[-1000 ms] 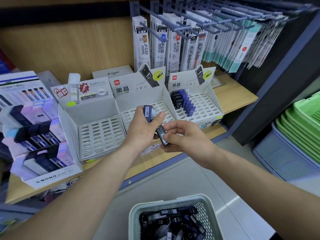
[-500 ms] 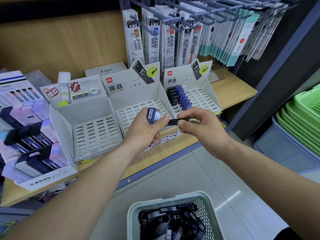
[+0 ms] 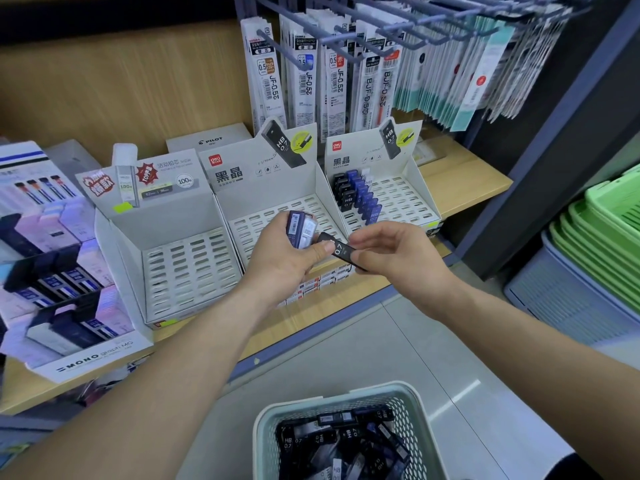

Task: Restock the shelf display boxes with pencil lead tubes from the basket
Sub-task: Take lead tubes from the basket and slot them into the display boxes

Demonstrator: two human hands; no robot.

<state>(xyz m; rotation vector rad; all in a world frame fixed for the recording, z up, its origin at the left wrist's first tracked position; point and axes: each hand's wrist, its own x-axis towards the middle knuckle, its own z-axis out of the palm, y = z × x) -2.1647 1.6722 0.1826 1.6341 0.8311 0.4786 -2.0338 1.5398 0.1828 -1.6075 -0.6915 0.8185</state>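
Together, left hand (image 3: 280, 261) grips several tubes (image 3: 300, 229) while right hand (image 3: 398, 258) pinches a black tube (image 3: 337, 249) between both hands.

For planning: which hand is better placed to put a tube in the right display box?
Probably right: the right hand pinches a single black tube nearer the right display box; the left hand grips several tubes.

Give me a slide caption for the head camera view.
Left hand holds lead tubes while right hand pinches a black tube before three display boxes, basket below.
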